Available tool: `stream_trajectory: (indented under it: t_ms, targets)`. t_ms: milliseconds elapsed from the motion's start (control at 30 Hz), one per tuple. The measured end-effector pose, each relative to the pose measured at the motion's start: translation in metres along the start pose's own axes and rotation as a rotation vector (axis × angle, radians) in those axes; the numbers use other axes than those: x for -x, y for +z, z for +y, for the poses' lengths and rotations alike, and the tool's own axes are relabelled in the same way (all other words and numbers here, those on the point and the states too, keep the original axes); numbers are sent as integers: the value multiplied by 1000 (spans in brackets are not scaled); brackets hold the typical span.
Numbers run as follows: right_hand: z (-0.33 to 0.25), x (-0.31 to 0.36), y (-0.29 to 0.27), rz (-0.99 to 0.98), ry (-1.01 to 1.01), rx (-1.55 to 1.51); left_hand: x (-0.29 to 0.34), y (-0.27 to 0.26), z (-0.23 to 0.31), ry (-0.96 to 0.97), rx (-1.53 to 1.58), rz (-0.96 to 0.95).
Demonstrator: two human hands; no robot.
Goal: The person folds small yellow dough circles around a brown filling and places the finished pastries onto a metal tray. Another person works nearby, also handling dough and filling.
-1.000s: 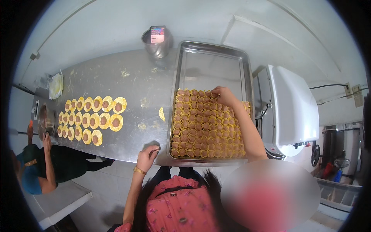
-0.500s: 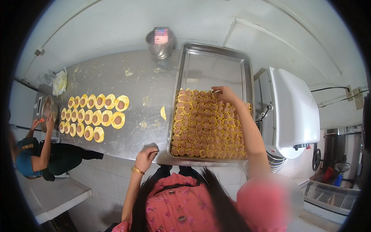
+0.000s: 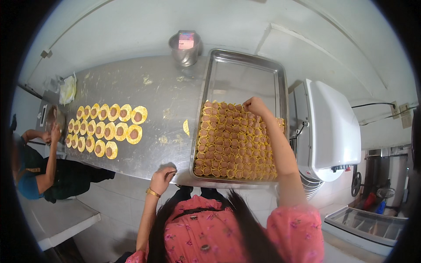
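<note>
Curled right hand [image 3: 257, 106] tighter by round, yellow-wrapped, brown-topped dumplings [image 3: 232, 141] in the rectangular steel tray [image 3: 252, 72], centre-right; couldn't tell whether pinching any. Kept left hand [image 3: 161, 180] half-curled, lower centre. Was probably filling a row; next needed snug seating.

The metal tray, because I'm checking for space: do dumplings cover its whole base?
No, the dumplings fill only the near part, while the metal tray shows its base beyond the right hand.

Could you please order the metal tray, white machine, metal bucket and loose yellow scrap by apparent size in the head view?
Largest to smallest, as they look there:
1. Metal tray
2. White machine
3. Metal bucket
4. Loose yellow scrap
</note>
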State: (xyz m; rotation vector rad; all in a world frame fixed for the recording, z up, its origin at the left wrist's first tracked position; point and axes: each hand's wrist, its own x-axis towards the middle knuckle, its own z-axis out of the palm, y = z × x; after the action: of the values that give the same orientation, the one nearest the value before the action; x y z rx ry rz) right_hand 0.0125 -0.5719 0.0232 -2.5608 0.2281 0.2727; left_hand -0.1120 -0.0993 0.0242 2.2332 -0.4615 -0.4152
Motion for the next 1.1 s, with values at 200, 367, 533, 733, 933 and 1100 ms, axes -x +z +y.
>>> stream_trajectory:
  t_ms: [200, 367, 533, 733, 933, 1100]
  targets:
    - [-13, -3, 6, 21, -40, 161, 2, -2, -3, -11, -20, -4]
    - [-12, 0, 2, 3, 23, 78, 5, -5, -6, 9, -25, 4]
    - [13, 3, -4, 65, 35, -155, 4, -6, -15, 35, -69, 24]
    - [17, 1, -11, -136, -48, -276, 3, -8, -14, -13, -53, 4]
    - [35, -11, -8, -217, -77, -236, 2, -10, -8, -45, -30, -16]
    - [32, -7, -18, -283, -88, -218, 4, -8, -15, -57, -35, -3]
